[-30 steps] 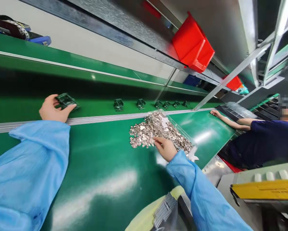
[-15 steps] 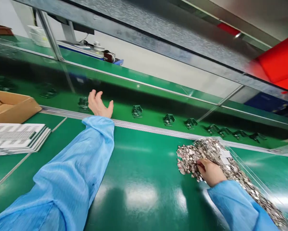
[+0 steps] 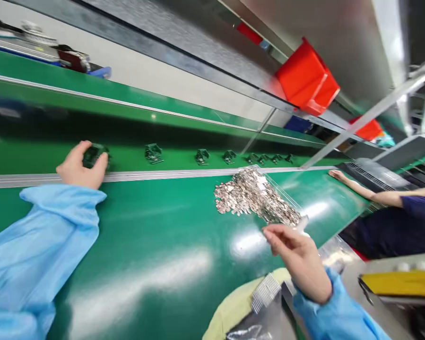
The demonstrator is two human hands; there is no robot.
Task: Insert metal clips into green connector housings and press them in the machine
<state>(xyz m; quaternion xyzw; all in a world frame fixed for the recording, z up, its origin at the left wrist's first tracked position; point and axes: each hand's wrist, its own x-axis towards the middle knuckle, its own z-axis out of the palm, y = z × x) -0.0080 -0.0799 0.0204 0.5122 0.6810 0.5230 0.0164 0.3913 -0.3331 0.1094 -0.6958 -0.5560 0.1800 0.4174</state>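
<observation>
My left hand point(image 3: 81, 167) has its thumb and fingers around a dark green circuit board assembly point(image 3: 94, 156) on the green strip behind the metal rail. My right hand point(image 3: 295, 255) is raised over the front of the bench, thumb and forefinger pinched together. Whatever is between those fingertips is too small to make out. Beyond it lies a heap of small shiny metal pieces point(image 3: 247, 191), partly in a clear tray point(image 3: 281, 189). More green board assemblies point(image 3: 153, 153) stand in a row along the strip to the right.
A silvery metal rail point(image 3: 169, 175) runs along the green bench point(image 3: 144, 226). At the near edge are a pale yellow item point(image 3: 229, 307) and a ribbed grey piece point(image 3: 265, 293). A co-worker's arm point(image 3: 357, 189) rests at the far right. Red bins point(image 3: 306, 80) hang above.
The view has swung to the right. My left hand, open before, has closed on a board assembly. My right hand has left the metal heap and come back towards me, still pinched.
</observation>
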